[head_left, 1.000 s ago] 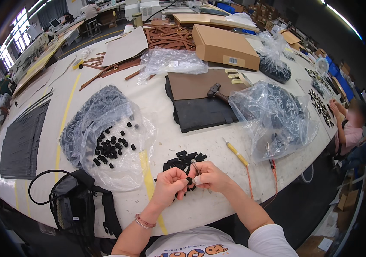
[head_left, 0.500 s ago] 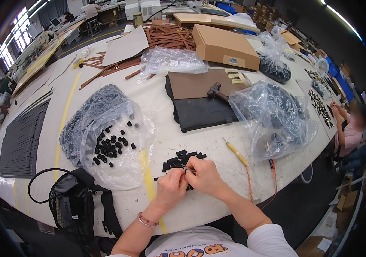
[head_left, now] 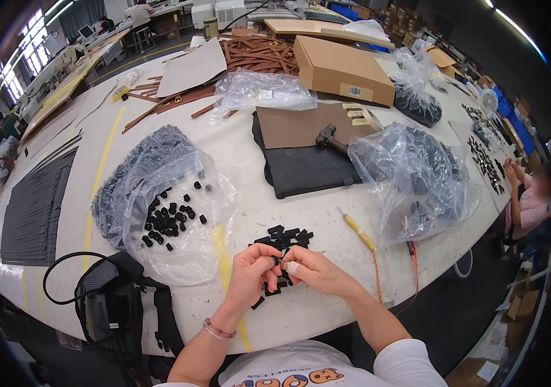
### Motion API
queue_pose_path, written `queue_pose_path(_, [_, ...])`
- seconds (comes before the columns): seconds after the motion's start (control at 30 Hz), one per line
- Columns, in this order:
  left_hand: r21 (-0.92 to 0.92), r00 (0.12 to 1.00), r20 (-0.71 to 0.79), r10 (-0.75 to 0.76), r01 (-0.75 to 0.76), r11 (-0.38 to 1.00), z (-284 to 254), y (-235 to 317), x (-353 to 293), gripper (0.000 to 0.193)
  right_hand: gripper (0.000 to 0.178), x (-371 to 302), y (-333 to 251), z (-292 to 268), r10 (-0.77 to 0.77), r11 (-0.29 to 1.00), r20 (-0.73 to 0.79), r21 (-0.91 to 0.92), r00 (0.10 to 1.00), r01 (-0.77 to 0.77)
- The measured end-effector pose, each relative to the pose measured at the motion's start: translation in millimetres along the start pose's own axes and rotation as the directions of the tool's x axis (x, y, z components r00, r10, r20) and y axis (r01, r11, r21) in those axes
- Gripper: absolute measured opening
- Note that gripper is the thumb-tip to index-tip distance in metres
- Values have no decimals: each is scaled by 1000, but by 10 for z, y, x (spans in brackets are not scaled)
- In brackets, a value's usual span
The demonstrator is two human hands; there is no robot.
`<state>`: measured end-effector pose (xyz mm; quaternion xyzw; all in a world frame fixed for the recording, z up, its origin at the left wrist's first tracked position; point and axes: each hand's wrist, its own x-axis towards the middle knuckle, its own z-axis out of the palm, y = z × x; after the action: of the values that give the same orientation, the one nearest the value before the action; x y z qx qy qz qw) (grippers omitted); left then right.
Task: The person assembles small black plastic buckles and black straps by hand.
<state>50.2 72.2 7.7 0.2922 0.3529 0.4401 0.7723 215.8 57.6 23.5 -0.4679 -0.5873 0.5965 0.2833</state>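
Head view: the left hand (head_left: 250,275) pinches a small dark piece (head_left: 278,260) above the near part of the black pile (head_left: 285,238), the right hand (head_left: 314,270) bunched against it, its hold hidden, apparently mid-adjustment, so the next move likely calls for a steady left pinch.

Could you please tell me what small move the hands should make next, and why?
I would probably steady the small dark piece with the left hand while the right hand adjusts it, since both hands meet at that piece and a loose pile of small black rectangular pieces lies right by them, where a dropped one might get lost.
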Motion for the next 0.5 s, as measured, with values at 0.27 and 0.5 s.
queue_pose_path(0.27, [132,1000,-3,25,-24,991,-36,-47,-3,18,13,2,-32,-46,0,995,126,98,992,-12])
queue_pose_path(0.5, [-63,998,25,-52,54,997,-34,-23,-16,17,15,46,-137,-100,3,998,166,-55,986,7])
